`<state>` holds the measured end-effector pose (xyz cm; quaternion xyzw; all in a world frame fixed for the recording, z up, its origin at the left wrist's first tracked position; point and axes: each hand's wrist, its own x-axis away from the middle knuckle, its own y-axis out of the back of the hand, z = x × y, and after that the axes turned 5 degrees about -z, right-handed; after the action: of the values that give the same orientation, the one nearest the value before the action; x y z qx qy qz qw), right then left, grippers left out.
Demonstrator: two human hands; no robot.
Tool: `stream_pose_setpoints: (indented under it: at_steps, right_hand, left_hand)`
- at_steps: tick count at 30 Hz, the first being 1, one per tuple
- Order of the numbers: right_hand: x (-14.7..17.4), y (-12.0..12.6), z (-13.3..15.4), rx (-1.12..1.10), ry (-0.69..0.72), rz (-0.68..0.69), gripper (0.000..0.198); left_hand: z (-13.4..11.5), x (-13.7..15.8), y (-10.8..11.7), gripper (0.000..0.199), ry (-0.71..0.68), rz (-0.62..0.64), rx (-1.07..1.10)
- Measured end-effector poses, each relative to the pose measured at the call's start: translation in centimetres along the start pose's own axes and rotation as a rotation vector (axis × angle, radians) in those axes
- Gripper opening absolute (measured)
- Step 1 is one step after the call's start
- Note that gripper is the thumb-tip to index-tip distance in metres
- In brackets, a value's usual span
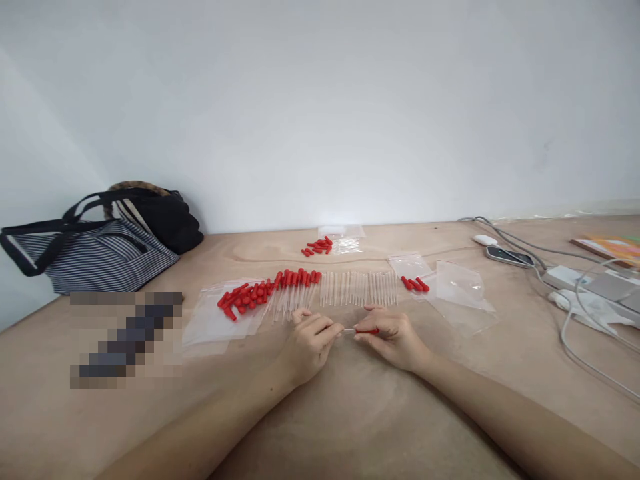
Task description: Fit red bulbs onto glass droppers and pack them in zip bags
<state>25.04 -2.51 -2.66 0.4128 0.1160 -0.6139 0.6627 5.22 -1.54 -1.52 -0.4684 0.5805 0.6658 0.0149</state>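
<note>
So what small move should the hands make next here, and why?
Probably push the red cap more firmly onto the clear tube: the right hand pinches the cap, the left hand pinches the tube, and the two line up. How deep the tube sits is hard to tell.

Red caps (260, 292) smooth, rubbery-looking; tubes (358, 289) glossy; bags (459, 288) shiny plastic; tabletop (330, 433) matt.

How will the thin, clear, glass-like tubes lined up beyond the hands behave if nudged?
The clear tubes look slender, so probably light. Lying side by side, they may roll or skew if pushed. Their straight, transparent sides suggest stiff, perhaps brittle walls.
</note>
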Motion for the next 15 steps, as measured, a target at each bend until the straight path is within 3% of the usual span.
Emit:
stream_pose_setpoints:
  at_steps: [5, 15]
  right_hand:
    - [-0.06, -0.08, -0.12, -0.064, -0.067, -0.021, 0.006]
    - [-0.16, 0.31, 0.04, -0.063, -0.012, 0.141, 0.014]
  left_hand:
    - [-0.14, 0.14, -0.34, 0.024, 0.007, -0.060, 0.047]
    - [-0.32, 0.08, -0.19, 0.026, 0.019, -0.010, 0.044]
